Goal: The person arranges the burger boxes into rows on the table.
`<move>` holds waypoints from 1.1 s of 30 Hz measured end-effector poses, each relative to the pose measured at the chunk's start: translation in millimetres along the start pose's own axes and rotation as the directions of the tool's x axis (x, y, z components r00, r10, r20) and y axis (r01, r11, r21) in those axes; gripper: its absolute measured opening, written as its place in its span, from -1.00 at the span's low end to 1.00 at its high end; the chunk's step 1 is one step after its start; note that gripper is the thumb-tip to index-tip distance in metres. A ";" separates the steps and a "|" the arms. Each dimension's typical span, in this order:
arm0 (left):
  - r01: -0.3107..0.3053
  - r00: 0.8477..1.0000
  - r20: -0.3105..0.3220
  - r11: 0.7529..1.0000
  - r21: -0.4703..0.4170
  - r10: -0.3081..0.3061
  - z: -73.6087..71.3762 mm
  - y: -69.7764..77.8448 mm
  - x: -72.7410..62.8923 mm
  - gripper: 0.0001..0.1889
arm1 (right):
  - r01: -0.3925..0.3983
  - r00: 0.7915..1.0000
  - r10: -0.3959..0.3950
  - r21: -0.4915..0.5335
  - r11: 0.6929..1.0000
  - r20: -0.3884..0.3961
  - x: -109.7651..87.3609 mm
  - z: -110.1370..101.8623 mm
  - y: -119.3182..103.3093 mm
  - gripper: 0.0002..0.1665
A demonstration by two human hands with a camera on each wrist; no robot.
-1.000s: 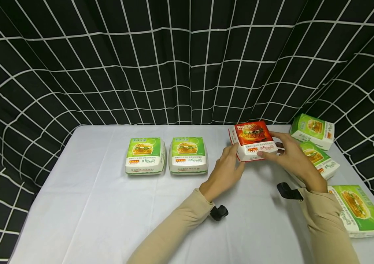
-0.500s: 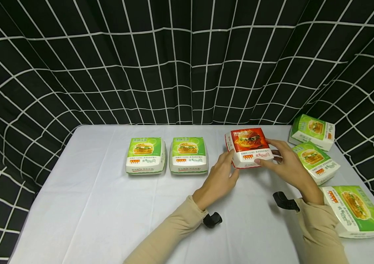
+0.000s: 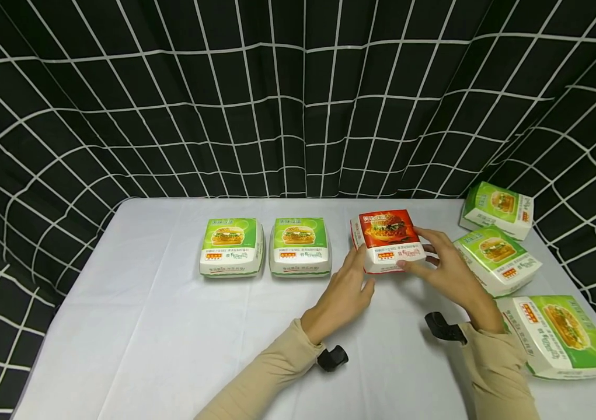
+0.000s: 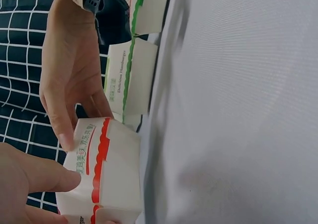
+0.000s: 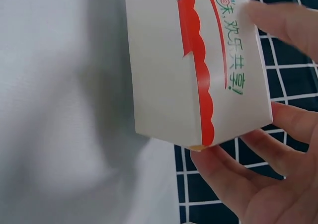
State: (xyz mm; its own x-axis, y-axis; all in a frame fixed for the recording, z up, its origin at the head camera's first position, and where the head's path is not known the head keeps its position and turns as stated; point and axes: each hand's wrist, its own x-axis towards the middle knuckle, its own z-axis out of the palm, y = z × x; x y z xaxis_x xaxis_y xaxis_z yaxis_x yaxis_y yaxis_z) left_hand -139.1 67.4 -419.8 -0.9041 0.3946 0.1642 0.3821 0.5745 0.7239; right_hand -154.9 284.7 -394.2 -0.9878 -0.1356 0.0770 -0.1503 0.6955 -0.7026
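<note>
A red and white hamburger box (image 3: 389,227) sits between both hands at the table's back, right of two green boxes. My left hand (image 3: 346,291) holds its left side, fingers along the side and thumb (image 4: 52,176) at the front face. On the other side, my right hand (image 3: 447,271) grips the box, its thumb (image 5: 283,23) against the front face and fingers round the right side. In the right wrist view, the box's white front with a red scalloped edge (image 5: 202,90) shows close over the white cloth, a shadow beside it.
Two green hamburger boxes, a left one (image 3: 230,248) and a right one (image 3: 300,248), stand in line on the white table (image 3: 161,350). Along the right edge lie a far green box (image 3: 499,209), a middle one (image 3: 497,259) and a near one (image 3: 563,335). A black checked curtain (image 3: 255,116) surrounds the table.
Both hands have moved the red hamburger box left and toward the front, closer to the two green boxes in line. The other boxes have stayed put.
</note>
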 end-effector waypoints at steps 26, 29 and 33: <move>0.160 0.983 0.091 0.987 -0.012 -0.159 -1.0 -4.0 -4.5 -0.13 | -0.029 0.997 0.026 0.030 0.999 0.068 0.1 16.2 2.0 -0.04; 0.157 0.985 0.075 0.988 -0.011 -0.156 -2.1 -3.5 -5.0 -0.12 | -0.039 0.997 0.037 0.033 0.999 0.072 0.6 17.7 1.7 -0.03; 0.151 0.987 0.058 0.989 0.001 -0.151 -4.2 -1.7 -5.3 -0.13 | -0.029 0.997 0.028 0.022 0.999 0.068 0.4 19.3 2.5 -0.03</move>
State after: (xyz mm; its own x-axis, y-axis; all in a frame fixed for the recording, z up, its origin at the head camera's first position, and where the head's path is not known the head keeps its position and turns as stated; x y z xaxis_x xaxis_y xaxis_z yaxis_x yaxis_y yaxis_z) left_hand -135.7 61.3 -419.0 -0.9387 0.3445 0.0139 0.2415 0.6282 0.7396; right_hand -154.8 272.8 -409.6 -0.9865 -0.1636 0.0093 -0.1201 0.6833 -0.7202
